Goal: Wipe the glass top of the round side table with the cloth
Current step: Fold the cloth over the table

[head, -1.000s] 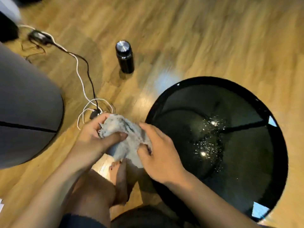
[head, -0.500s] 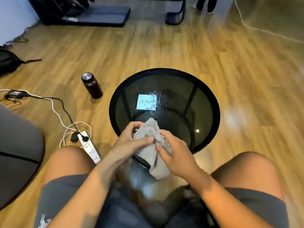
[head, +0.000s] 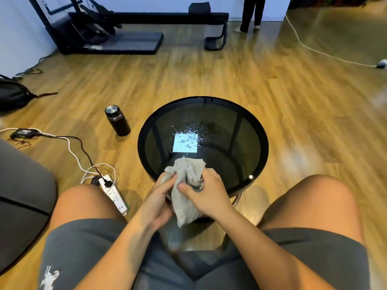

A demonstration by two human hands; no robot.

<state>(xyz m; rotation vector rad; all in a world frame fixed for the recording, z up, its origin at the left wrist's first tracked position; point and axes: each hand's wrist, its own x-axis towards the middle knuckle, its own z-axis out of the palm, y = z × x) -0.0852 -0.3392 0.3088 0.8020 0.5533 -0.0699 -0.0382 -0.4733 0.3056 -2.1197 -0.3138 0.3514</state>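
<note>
Both hands, left hand point(head: 161, 195) and right hand point(head: 206, 192), grip clenched on soft limp cloth point(head: 185, 181) over near rim of worktop point(head: 259, 130), droplets beyond; best bunched into a pad.

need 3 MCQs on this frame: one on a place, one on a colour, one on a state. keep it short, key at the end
1. Where does the dark cylindrical flask with the silver lid stand?
A. on the glass top
B. on the wooden floor, left of the table
C. on the person's lap

2. What colour is the crumpled cloth?
A. light grey
B. red
C. dark blue

3. What state is the round black glass table top in?
A. dry and covered with a cloth
B. cracked
C. wet with droplets near its middle

Key: B, the flask stands on the floorboards beside the table; A, the cloth held by the left hand and right hand is pale grey; C, droplets glisten around the bright reflection.
</note>
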